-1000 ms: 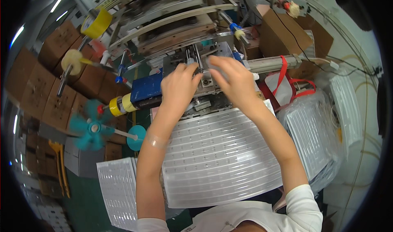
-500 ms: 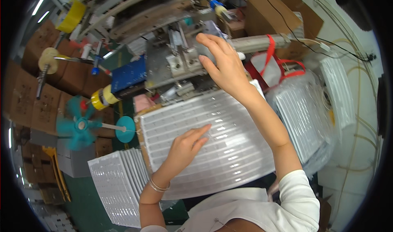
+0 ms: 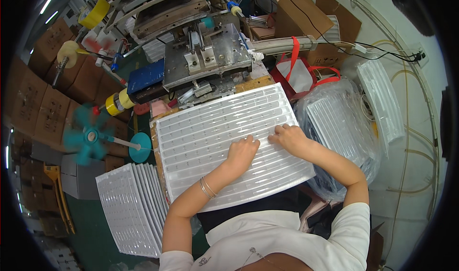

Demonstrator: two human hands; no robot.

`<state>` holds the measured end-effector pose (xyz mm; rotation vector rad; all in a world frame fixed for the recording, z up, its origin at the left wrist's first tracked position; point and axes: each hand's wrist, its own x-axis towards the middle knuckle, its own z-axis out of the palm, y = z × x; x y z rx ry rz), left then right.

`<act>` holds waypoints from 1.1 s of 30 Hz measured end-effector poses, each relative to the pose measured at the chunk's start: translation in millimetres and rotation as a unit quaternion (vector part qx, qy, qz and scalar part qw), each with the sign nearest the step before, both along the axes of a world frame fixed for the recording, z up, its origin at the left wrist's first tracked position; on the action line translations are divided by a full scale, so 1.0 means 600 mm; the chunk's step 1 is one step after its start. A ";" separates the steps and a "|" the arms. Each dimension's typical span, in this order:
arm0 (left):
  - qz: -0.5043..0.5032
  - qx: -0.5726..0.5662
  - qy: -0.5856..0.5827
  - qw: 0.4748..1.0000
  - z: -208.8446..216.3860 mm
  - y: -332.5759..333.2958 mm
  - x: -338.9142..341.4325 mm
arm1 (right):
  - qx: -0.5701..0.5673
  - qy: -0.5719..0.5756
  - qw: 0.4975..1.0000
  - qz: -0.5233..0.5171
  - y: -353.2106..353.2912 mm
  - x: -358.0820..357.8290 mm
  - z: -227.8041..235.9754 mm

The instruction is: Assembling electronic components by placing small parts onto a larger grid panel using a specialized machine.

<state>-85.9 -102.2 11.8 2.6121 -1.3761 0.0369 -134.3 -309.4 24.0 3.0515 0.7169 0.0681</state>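
A wide white plastic tray [image 3: 191,175] with long parallel ridges and small clear pieces in its rows lies in front of me. Over its middle right, my left hand [image 3: 243,154] has its fingers curled down and pressed together at the tray surface. Close beside it, my right hand [image 3: 290,139] is bent the same way, thumb and fingertips drawn in. A short gap separates the two hands. Whatever their fingertips may pinch is hidden or too small to name.
A metal press machine [image 3: 210,51] stands behind the tray. To the left are a teal fan [image 3: 91,137], its blades blurred, and a stack of white trays [image 3: 129,209]. Bagged trays [image 3: 334,127] and a red-and-white bag [image 3: 301,75] sit at right; cardboard boxes [image 3: 52,108] line the far left.
My right hand has come down from near the machine to the tray, its fingers now curled. My left hand has shifted right and closed its fingers. The view has moved slightly.
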 end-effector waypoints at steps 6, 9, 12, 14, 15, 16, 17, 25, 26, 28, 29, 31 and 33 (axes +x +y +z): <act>-0.001 -0.066 0.059 0.996 0.016 0.021 0.000 | 0.038 0.020 0.999 0.010 -0.012 0.007 -0.004; 0.031 -0.096 0.127 0.987 0.036 0.032 0.020 | 0.048 0.037 0.998 0.026 -0.018 0.020 0.007; 0.019 -0.158 0.122 0.980 0.055 0.056 0.033 | 0.070 0.094 0.993 0.019 -0.013 0.030 0.023; 0.030 -0.208 0.130 0.969 0.065 0.075 0.033 | 0.086 0.124 0.989 0.014 -0.004 0.034 0.041; 0.032 -0.197 0.130 0.971 0.069 0.085 0.031 | 0.139 0.143 0.980 0.008 0.002 0.034 0.053; 0.031 -0.216 0.124 0.968 0.074 0.094 0.026 | 0.190 0.161 0.968 0.003 0.012 0.036 0.065; 0.031 -0.242 0.118 0.963 0.078 0.102 0.020 | 0.186 0.157 0.970 0.004 0.026 0.039 0.075; 0.053 -0.261 0.139 0.954 0.100 0.148 -0.029 | 0.231 0.157 0.957 0.075 0.097 0.026 0.124; 0.057 -0.263 0.152 0.951 0.100 0.147 -0.030 | 0.232 0.164 0.956 0.077 0.096 0.025 0.124; 0.042 -0.262 0.147 0.953 0.096 0.142 -0.028 | 0.241 0.170 0.952 0.080 0.087 0.024 0.119; 0.027 -0.266 0.143 0.953 0.093 0.139 -0.026 | 0.234 0.178 0.953 0.077 0.082 0.025 0.114; 0.011 -0.246 0.153 0.957 0.086 0.134 -0.022 | 0.260 0.170 0.948 0.071 0.073 0.026 0.099; -0.007 -0.233 0.152 0.961 0.079 0.128 -0.011 | 0.256 0.181 0.948 0.059 0.068 0.030 0.084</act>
